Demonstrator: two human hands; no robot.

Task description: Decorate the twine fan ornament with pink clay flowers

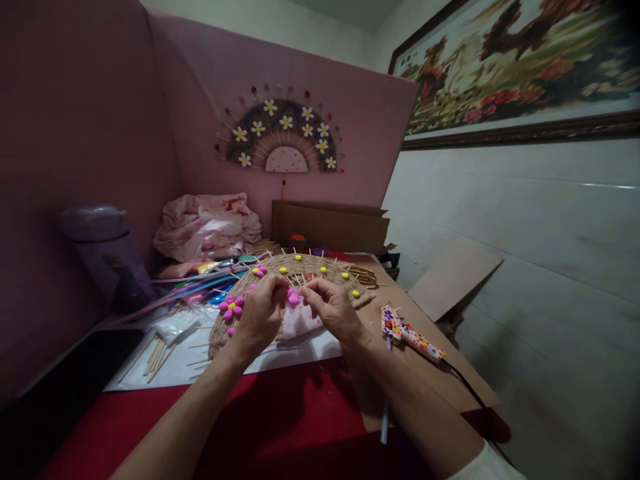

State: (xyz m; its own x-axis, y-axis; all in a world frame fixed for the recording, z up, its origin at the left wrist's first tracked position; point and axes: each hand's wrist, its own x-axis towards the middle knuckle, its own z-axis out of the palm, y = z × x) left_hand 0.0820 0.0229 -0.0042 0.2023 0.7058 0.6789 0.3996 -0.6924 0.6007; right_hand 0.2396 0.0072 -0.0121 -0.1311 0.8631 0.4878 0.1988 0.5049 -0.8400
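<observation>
A lump of pink modelling clay (pixel 293 298) is pinched between the fingertips of my left hand (pixel 264 312) and my right hand (pixel 331 308). Both hands are closed on it, above a half-round fan wrapped in brown twine (pixel 225 330). Yellow dots and pink petals decorate the fan, and a complete pink flower (pixel 231 307) with a yellow middle sits on its left side. Thin wooden sticks poke out along its edge. Part of the fan, including some of its inner edge, is hidden behind my hands.
A flower-patterned glue gun (pixel 410 333) lies on cardboard (pixel 365 393) at right. Loose sticks (pixel 159 357), a dark flat object (pixel 80 373) and a purple bottle (pixel 107 257) are at left. Bundled pink cloth (pixel 207 227) lies behind; a finished fan (pixel 287 133) hangs on the pink panel.
</observation>
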